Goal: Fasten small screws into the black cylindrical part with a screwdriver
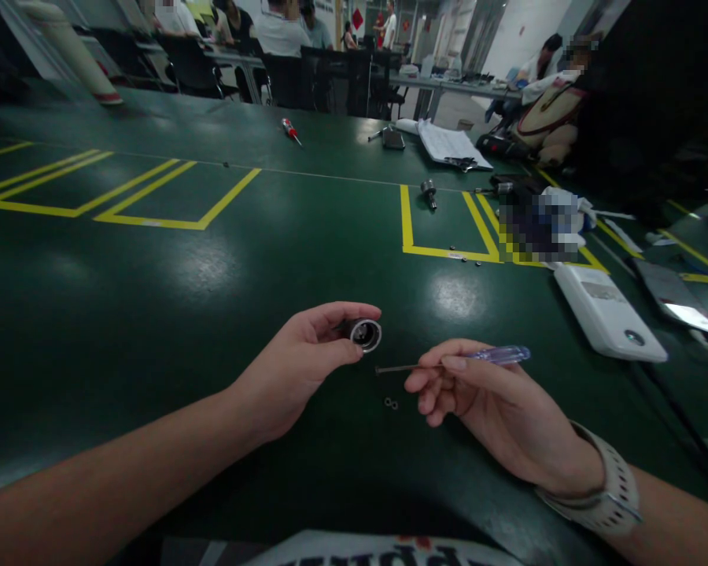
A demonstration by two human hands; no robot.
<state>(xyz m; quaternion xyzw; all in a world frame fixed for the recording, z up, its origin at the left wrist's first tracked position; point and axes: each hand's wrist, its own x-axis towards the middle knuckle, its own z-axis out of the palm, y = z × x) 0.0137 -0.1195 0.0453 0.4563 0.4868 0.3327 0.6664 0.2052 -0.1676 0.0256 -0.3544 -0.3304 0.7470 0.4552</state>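
My left hand (310, 354) is closed round a short dark metal cylinder (366, 336), its round open end facing me and to the right. Inside the rim some metal parts show, too small to name. In my right hand (477, 385) is a screwdriver (501, 355) with a clear purplish handle, its thin shaft pointing left. The tip carries what looks like a tiny piece and is just below and right of the cylinder, apart from it. Two small nut-like rings (391, 403) lie on the green table (200, 338) below the tip.
A red screwdriver (290, 131) lies far back. Beyond my right hand are a metal fitting (429, 193) within yellow tape, several tiny parts, a white power bank (609, 311) and a phone (678, 295). Papers (453, 144) lie farther off. People sit at tables behind.
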